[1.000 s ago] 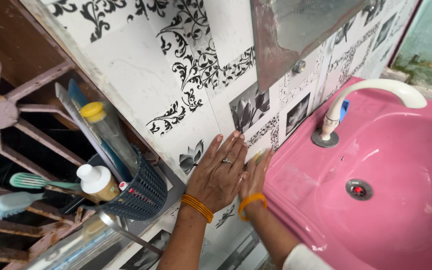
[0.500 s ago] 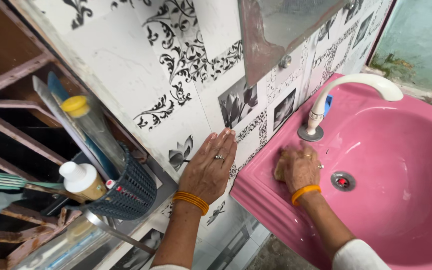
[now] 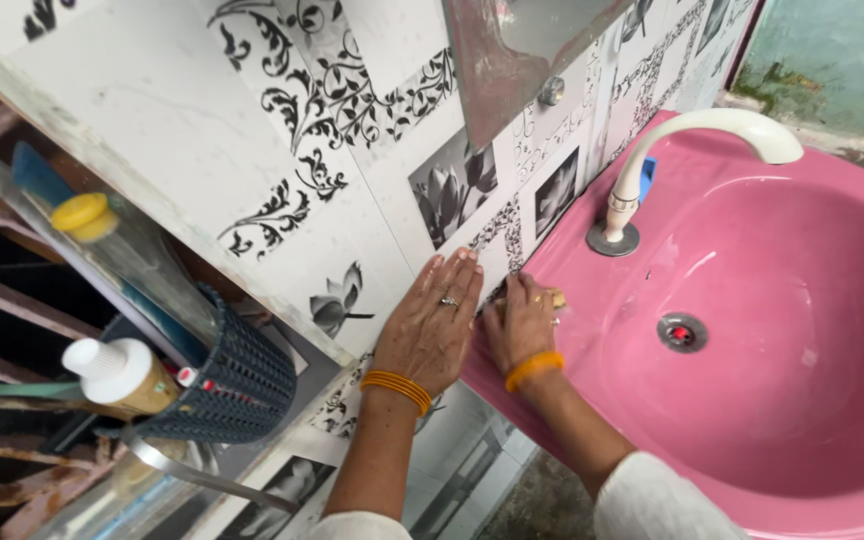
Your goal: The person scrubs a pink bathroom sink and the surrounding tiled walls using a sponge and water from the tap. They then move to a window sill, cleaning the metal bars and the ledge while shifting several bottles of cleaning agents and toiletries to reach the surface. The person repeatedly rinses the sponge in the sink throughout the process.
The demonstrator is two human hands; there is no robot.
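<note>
Glossy pink sink [image 3: 752,330] rim: right hand [image 3: 522,325] fingers pressing yellowish pad [image 3: 555,298], maybe sponge; left hand [image 3: 435,330] flat, fingers together, on patterned tile wall [image 3: 352,200].

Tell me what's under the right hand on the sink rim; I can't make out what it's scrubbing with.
A yellowish edge, likely a sponge or pad, peeks out past the fingers of the right hand on the pink sink rim. The hand covers the rest.

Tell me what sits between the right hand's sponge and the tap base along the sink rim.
Nothing visible: the right hand presses the sponge on the pink sink's rim, which runs bare to the tap base.
</note>
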